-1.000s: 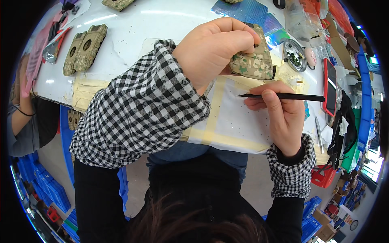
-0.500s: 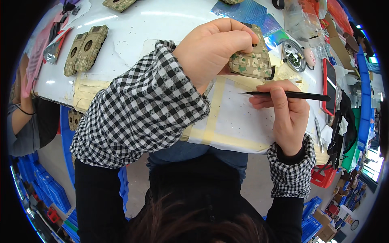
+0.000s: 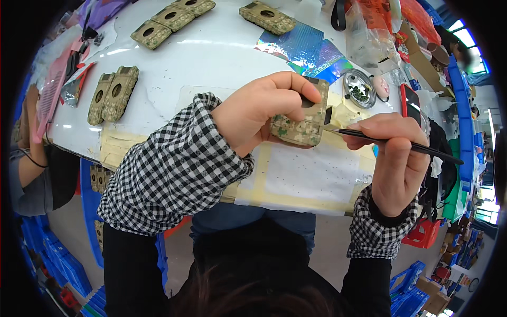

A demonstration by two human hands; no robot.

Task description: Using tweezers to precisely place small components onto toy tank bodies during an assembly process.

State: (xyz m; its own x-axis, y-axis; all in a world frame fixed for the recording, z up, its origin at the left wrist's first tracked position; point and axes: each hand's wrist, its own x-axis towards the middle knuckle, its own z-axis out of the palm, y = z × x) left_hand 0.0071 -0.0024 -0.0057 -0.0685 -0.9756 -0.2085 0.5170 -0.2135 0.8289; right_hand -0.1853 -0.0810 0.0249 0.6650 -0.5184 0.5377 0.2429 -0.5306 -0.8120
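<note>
My left hand [image 3: 269, 105] is closed around a camouflage model tank hull [image 3: 301, 129], holding it above the worktable with its end toward me. A round opening in the hull is partly covered by my fingers. My right hand [image 3: 396, 153] pinches slim black tweezers [image 3: 422, 148]. Their pale tip meets or nearly meets the hull's right side, just below a small dark piece [image 3: 328, 114] there. Whether the tip grips anything is too small to tell. Under the hull lies a white sheet [image 3: 311, 177] with yellowish tape, dotted with tiny dark specks.
A round metal dish [image 3: 365, 100] holds small dark green bits. Beside it are a pinkish oval object [image 3: 381, 88] and a red-edged phone [image 3: 410, 100]. More camouflage hulls [image 3: 120, 94] lie at left and along the back. Iridescent bags [image 3: 303, 45] lie behind. Another person's arm [image 3: 29, 158] shows at left.
My left hand has brought the hull nearer and slightly left. My right hand has moved right and lower, and the tweezers' tip has come to the hull's side. The head view has shifted.
</note>
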